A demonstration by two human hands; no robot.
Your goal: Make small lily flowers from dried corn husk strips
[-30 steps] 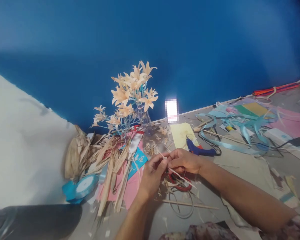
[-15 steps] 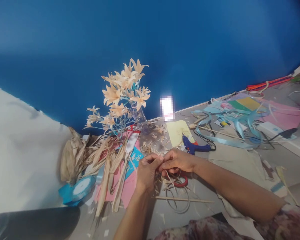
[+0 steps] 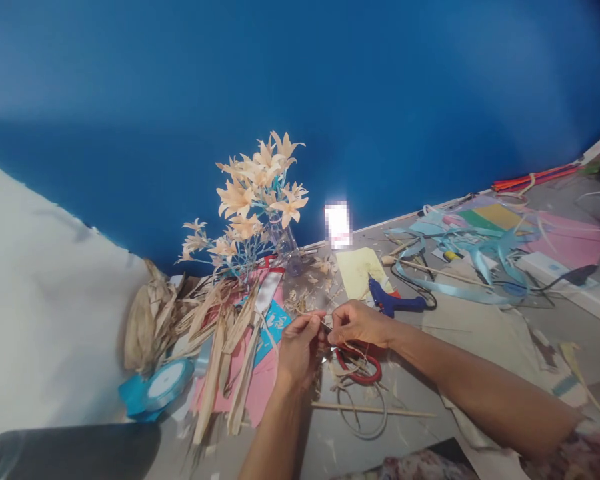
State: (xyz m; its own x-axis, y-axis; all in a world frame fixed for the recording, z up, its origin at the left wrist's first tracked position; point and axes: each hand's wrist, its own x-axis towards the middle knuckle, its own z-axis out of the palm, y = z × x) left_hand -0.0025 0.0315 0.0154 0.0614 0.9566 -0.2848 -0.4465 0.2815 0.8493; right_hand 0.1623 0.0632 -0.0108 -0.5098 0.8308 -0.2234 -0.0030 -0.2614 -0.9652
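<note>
Hands: left hand is closed, thumb against fingers, pinching a thin pale fibre-like strip. Right hand is curled just beside it, thumb and fingers drawn together at the strip's other side; whether it grips firmly, cannot tell.

Location: strip lies between the two hands, in front of the person, above the grey tabletop.

Edges and room: the tabletop's far edge runs along the flat blue wall, well beyond the hands. Grey surface shows on the near side, between the forearms. Red-handled scissors lie close below the right hand; a thin grey ring and a slim pale stick cross nearer the person. The blue glue gun sits just beyond the right hand, its nozzle over a pale yellow sheet. Left of the left hand: bright blue printed sheet, pink sheet and long tan dried husk strips, close to the left forearm.

Appearance: strip is narrow, light cream; fingers cover part of it. Fine detail too small to tell.
</note>
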